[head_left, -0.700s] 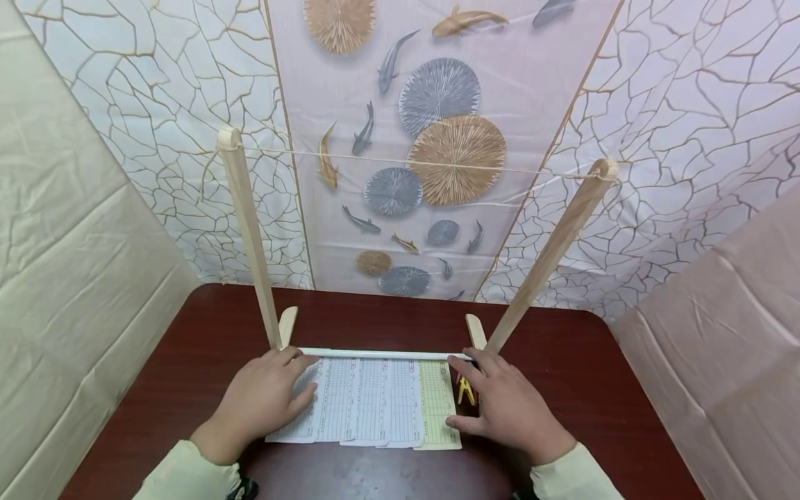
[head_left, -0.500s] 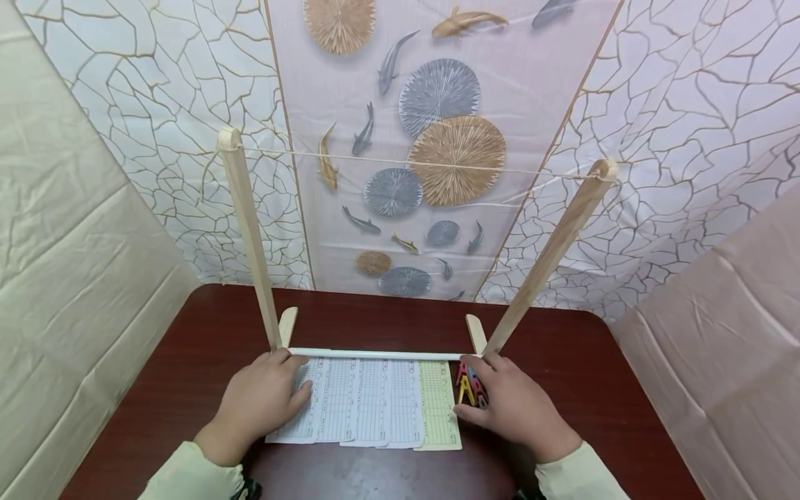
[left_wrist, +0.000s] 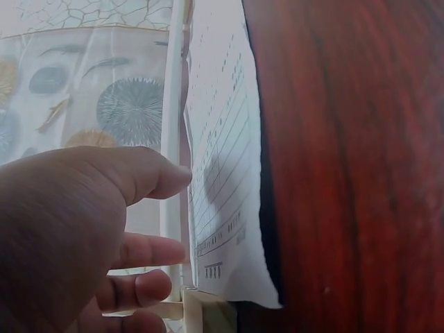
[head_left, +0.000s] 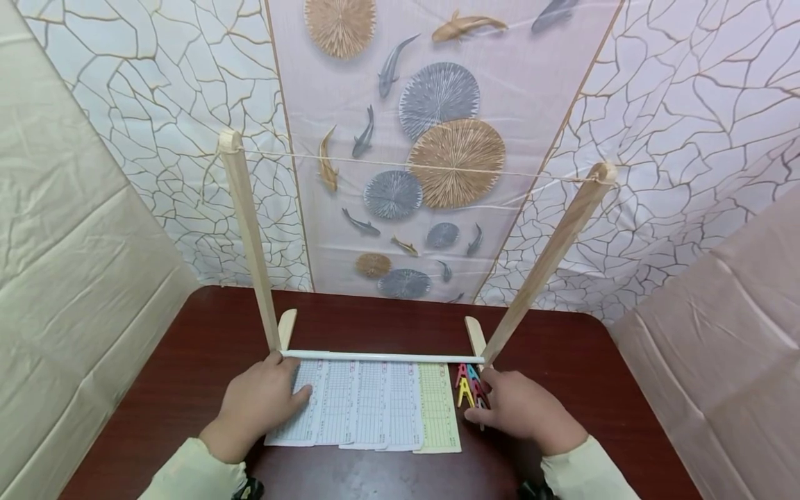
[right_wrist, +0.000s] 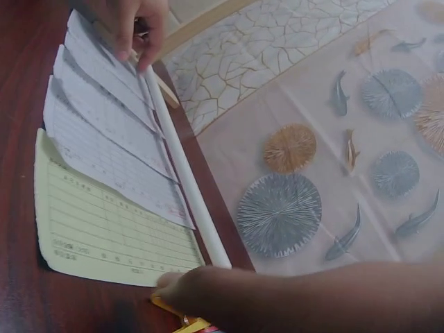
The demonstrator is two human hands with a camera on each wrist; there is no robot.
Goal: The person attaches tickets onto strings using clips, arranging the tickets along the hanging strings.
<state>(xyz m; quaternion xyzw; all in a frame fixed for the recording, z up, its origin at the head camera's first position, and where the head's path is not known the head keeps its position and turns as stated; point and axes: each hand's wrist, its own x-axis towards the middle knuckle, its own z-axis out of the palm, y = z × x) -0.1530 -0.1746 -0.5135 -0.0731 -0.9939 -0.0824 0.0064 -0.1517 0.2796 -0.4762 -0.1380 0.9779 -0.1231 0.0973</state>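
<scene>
My left hand (head_left: 259, 399) rests at the foot of the left wooden post (head_left: 250, 236), by the white rod's left end. Its thumb lies over the leftmost white lined slip (head_left: 296, 417); in the left wrist view the fingers are spread from the thumb. The white rod (head_left: 387, 357) spans between both post feet. My right hand (head_left: 531, 410) is at the base of the right wooden post (head_left: 550, 257), thumb extended beside small coloured clothespins (head_left: 465, 392); its other fingertips are partly hidden. Several white slips overlap in a row, with a green lined slip (head_left: 437, 410) at the right end.
A thin string (head_left: 387, 163) runs between the two post tops. Wooden feet (head_left: 475, 333) stick out behind the posts on the dark red table (head_left: 375, 323). Patterned cloth (head_left: 400, 229) hangs behind, and pale cloth walls (head_left: 81, 278) stand at both sides.
Both hands have moved outward, off the ends of the rod and toward the post feet. The right hand has uncovered more of the clothespins and the rod's right end. The slips stay put.
</scene>
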